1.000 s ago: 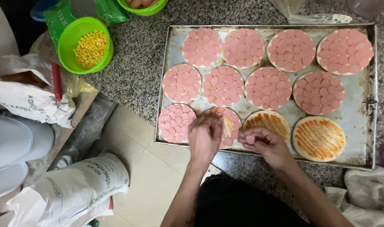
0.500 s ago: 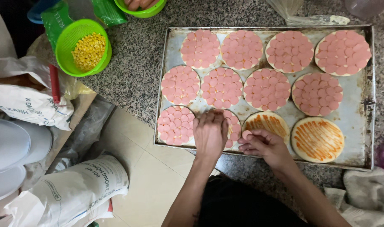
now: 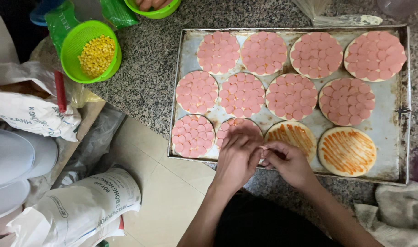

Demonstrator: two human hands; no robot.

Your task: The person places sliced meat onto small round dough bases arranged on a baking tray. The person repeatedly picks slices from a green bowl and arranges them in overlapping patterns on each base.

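The left hand (image 3: 238,155) lies fingers-down on a half-covered base (image 3: 236,127) in the tray's (image 3: 392,171) front row, pressing sausage slices (image 3: 231,123). The right hand (image 3: 289,161) pinches something small just beside it; what it grips I cannot tell. Two sauced bases (image 3: 347,151) lie to the right, nine finished rounds (image 3: 242,94) around. A green bowl of corn (image 3: 95,55) sits well apart.

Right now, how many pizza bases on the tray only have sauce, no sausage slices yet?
2. Both sit in the front row of the tray: one sauced base just beyond the right hand, the other sauced base to its right. None looks hidden.
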